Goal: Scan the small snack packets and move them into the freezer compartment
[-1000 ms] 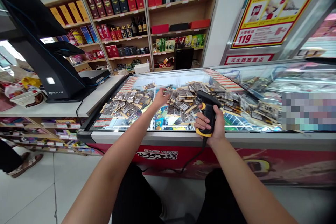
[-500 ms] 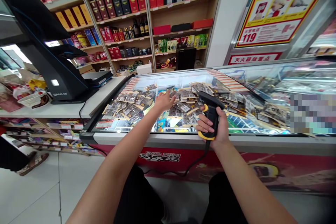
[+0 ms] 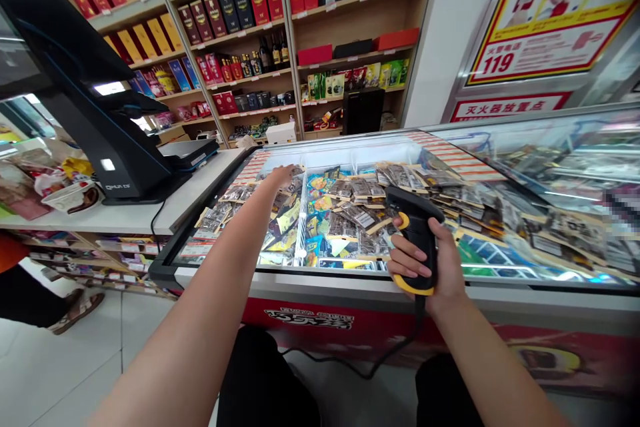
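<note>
My right hand [image 3: 434, 263] is wrapped around a black and yellow barcode scanner [image 3: 414, 240], held upright over the freezer's front edge with its cable hanging down. My left arm reaches far into the chest freezer [image 3: 320, 272]. There my left hand [image 3: 283, 177] is over the left compartment, fingers stretched out above flat brown packets [image 3: 289, 199]. Whether the fingertips touch a packet I cannot tell. More packets [image 3: 361, 217] lie heaped right of the white wire divider [image 3: 302, 217], beside blue and yellow bags [image 3: 316, 205].
A counter [image 3: 200, 177] with a black checkout terminal [image 3: 120, 160] adjoins the freezer on the left. Shelves of boxes and bottles [image 3: 245, 63] stand behind. The scanner cable [image 3: 360, 370] loops near my knees. At far left a person's leg and sandal [image 3: 77, 313] show.
My left hand has moved left and farther back, from the middle near the divider to the left compartment. The scanner stays in my right hand. The view has shifted slightly.
</note>
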`<state>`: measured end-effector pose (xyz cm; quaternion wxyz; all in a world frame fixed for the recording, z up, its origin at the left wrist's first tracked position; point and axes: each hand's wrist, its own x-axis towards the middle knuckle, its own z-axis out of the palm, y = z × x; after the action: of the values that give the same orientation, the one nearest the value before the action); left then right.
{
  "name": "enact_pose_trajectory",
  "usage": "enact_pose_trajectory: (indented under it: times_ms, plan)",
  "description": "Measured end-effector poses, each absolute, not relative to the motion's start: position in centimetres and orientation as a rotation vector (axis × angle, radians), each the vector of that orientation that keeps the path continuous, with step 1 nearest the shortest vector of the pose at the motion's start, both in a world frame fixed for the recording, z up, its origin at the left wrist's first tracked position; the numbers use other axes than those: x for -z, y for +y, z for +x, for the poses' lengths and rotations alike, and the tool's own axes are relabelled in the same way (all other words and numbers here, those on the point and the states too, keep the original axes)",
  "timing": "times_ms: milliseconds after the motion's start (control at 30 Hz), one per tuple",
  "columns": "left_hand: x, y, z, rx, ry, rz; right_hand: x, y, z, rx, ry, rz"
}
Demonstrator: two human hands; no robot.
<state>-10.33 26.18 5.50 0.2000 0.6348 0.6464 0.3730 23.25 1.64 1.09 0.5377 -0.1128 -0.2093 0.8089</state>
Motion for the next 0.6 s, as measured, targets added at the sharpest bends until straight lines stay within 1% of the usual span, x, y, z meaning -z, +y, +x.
enact_pose_trajectory:
  times_ms: [200,367,467,533,600]
  plan:
    - [-5.4,26.9,-10.1,-0.555,2.043,1.869,-1.2,1.6,23.4,-1.979,-0.510,-0.236]
    - [-5.8,24.6,-9.4,-0.378,2.159,2.007,-1.0,1.6,23.4,-1.968,-0.531,-0.217]
    - [-5.8,21.7,-8.7,-0.503,2.074,2.089,-0.9,1.5,23.4,-1.942,-0.544,-0.213]
    - [-5.4,19.5,-7.9,-0.743,1.910,1.993,-0.9,1.5,23.3,-1.928,-0.569,-0.218]
    - [-4.5,17.3,-6.9,-1.044,1.672,1.720,-0.9,1.5,23.3,-1.920,-0.610,-0.228]
